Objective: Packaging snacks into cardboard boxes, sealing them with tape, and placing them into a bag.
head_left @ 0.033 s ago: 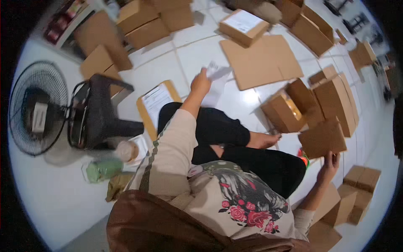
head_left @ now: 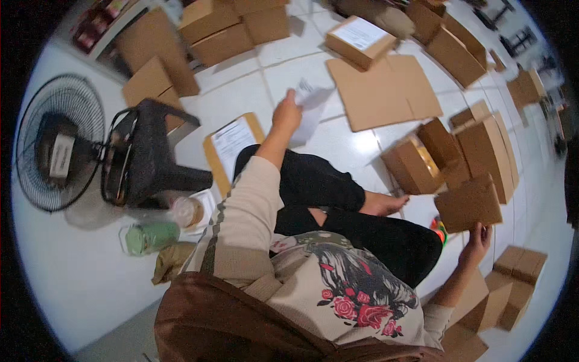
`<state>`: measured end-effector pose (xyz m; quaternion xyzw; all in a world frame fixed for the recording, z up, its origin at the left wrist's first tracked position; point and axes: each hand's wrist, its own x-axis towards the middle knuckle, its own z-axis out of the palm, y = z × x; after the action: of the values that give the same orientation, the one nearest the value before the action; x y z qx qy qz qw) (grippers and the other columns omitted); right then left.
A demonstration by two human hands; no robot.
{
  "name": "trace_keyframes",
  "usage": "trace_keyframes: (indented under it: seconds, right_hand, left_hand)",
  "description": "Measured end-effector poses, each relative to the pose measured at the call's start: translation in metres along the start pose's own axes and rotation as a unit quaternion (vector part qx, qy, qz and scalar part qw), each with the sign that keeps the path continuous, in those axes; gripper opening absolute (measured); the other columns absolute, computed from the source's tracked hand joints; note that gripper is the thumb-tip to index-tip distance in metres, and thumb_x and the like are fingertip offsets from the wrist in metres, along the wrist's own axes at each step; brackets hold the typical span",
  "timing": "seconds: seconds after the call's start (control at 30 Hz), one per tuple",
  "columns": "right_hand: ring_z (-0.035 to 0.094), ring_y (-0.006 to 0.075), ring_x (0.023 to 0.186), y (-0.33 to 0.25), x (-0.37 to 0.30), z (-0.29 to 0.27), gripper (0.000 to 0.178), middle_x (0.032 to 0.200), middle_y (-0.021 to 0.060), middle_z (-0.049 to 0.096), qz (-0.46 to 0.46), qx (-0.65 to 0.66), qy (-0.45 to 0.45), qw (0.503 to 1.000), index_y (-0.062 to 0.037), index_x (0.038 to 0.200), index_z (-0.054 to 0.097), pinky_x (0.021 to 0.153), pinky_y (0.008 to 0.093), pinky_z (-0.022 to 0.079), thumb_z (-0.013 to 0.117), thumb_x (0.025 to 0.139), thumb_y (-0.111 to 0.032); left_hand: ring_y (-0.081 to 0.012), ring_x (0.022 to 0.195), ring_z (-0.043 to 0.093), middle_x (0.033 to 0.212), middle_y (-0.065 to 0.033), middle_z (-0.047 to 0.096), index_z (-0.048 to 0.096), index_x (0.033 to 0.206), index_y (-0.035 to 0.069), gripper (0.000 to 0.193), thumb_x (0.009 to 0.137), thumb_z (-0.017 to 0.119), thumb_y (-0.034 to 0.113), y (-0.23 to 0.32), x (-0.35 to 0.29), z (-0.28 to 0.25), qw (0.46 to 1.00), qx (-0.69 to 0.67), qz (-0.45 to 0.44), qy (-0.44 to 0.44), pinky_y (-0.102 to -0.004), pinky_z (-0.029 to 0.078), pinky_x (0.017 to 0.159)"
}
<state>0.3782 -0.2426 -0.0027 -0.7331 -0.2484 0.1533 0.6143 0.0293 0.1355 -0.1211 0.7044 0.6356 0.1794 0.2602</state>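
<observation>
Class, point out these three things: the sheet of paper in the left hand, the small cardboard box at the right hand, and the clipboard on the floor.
Sheet of paper [head_left: 310,111], head view, middle of sheet.
Small cardboard box [head_left: 468,205], head view, top face.
Clipboard [head_left: 212,158], head view, bare brown left edge.

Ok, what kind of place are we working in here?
Probably a home or small-shop packing area, worked from the tiled floor: cardboard boxes lie all around, flattened cardboard beside them, and the left hand holds a paper slip.
</observation>
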Motion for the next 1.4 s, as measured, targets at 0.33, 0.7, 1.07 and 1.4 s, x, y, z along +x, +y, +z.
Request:
trace_keyframes:
  seconds: [0.33, 0.7, 1.07, 1.4]
  right_hand:
    - [0.043, 0.0185, 0.105, -0.028, -0.012, 0.031, 0.04, 0.115, 0.0094, 0.045, 0.021, 0.135, 0.005, 0.991, 0.0, 0.119, 0.04, 0.086, 0.0364, 0.036, 0.052, 0.085, -0.018]
    - [0.039, 0.0201, 0.112, -0.08, -0.073, -0.006, 0.042, 0.118, 0.011, 0.044, -0.004, 0.147, -0.021, 0.989, -0.0001, 0.12, 0.038, 0.093, 0.0417, 0.032, 0.049, 0.086, -0.023]
    - [0.042, 0.0205, 0.112, -0.184, 0.013, 0.074, 0.052, 0.123, 0.0104, 0.042, -0.155, -0.121, -0.106, 0.975, -0.0012, 0.125, 0.036, 0.094, 0.0333, 0.033, 0.053, 0.083, -0.026]
    - [0.052, 0.0207, 0.089, -0.176, 0.093, 0.288, 0.041, 0.099, 0.0112, 0.055, -0.184, -0.223, -0.176, 0.941, -0.0014, 0.112, 0.045, 0.075, 0.0322, 0.042, 0.049, 0.084, -0.031]
  left_hand:
    - [-0.0321, 0.097, 0.052, 0.108, -0.0214, 0.05, 0.031, 0.121, -0.001, 0.075, 0.061, 0.073, 0.013, -0.235, -0.04, -0.115, 0.947, -0.24, -0.204, 0.057, -0.0363, 0.044, 0.082]
    - [-0.0317, 0.119, 0.029, 0.127, -0.0143, 0.034, 0.033, 0.129, 0.023, 0.062, 0.073, 0.058, 0.024, -0.238, -0.096, -0.027, 0.925, 0.288, -0.142, 0.202, -0.0481, 0.025, 0.096]
    - [-0.0326, 0.109, 0.041, 0.117, -0.0145, 0.044, 0.047, 0.113, 0.003, 0.032, 0.082, 0.039, 0.01, -0.302, -0.271, 0.026, 0.982, -0.001, 0.182, -0.056, -0.0378, 0.033, 0.092]
    - [-0.0246, 0.112, 0.042, 0.115, -0.0156, 0.048, 0.037, 0.125, 0.008, 0.044, 0.086, 0.041, 0.027, 0.065, -0.172, 0.133, 0.698, -0.286, 0.635, -0.166, -0.0349, 0.035, 0.092]
